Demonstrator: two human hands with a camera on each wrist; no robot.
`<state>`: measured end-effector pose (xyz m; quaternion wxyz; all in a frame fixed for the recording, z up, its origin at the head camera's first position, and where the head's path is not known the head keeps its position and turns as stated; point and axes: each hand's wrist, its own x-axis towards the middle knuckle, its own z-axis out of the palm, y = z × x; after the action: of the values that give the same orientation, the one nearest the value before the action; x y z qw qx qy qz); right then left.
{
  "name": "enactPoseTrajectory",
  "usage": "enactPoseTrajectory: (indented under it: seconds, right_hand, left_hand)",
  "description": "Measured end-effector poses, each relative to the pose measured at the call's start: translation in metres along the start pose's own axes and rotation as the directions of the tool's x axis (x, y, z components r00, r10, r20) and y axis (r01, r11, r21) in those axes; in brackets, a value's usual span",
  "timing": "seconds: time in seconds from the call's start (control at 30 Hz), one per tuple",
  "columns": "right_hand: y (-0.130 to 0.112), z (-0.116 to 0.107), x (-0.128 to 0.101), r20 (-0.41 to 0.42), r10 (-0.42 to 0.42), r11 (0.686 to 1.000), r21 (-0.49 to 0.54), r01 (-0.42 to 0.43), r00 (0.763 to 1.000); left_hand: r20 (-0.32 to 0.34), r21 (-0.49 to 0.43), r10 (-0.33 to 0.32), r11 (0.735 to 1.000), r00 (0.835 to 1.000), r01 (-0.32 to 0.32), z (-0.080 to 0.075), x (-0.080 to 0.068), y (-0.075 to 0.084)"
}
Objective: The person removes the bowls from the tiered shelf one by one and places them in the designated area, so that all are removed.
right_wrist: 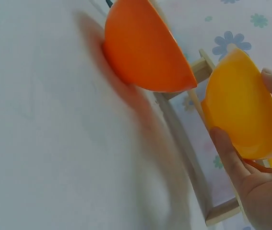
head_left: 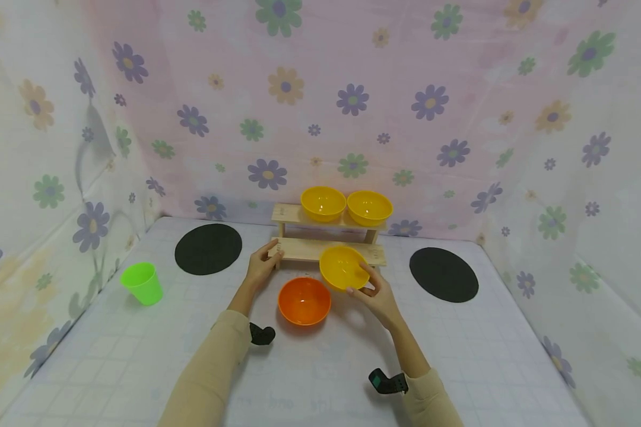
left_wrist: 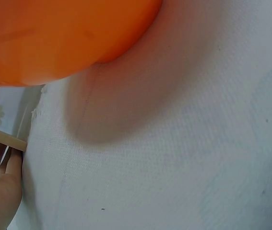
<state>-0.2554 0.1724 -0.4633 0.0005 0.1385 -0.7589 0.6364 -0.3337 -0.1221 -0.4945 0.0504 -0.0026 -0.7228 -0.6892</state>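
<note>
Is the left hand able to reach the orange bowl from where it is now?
Probably yes. The left hand rests on the wooden shelf, and the orange bowl sits close beside it on the table with nothing between.

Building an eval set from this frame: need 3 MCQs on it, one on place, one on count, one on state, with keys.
1. Where is the orange bowl?
A. on the table, in front of the rack
B. on the rack's top shelf
C. inside the green cup

2. How many yellow bowls are in view?
A. one
B. two
C. three

3. What is the right hand doing?
A. resting flat on the table
B. holding a tilted yellow bowl
C. gripping the green cup

Key:
1. A: it sits on the white table before the wooden rack.
2. C: two stand on the top shelf, and one is held.
3. B: thumb and fingers grip the held bowl's rim, and it is tilted; the left hand touches the rack's lower shelf, and the green cup stands apart at left.
</note>
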Motion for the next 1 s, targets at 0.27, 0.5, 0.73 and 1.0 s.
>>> enactPoseTrajectory:
  seconds: [0.27, 0.5, 0.73, 1.0]
  right_hand:
    - [0.002, -0.006, -0.015, 0.015, -0.02, 1.0, 0.001, 0.02, 1.0]
    - [0.01, -0.013, -0.029, 0.01, -0.025, 0.999, -0.03, 0.025, 1.0]
    - [0.019, -0.021, -0.044, 0.014, -0.019, 0.999, -0.04, 0.02, 1.0]
    - [0.022, -0.023, -0.053, 0.041, 0.04, 0.999, -0.022, -0.039, 0.998]
  left_hand:
    - [0.0, 0.009, 0.01, 1.0, 1.0, -0.01, -0.001, -0.001, 0.0]
    - [0.0, 0.021, 0.004, 1.0, 1.0, -0.004, -0.001, -0.001, 0.0]
    - [-0.002, 0.054, 0.001, 0.999, 1.0, -0.001, 0.0, 0.0, 0.001]
    - [-0.006, 0.042, 0.005, 0.999, 1.0, -0.004, 0.0, 0.001, -0.001]
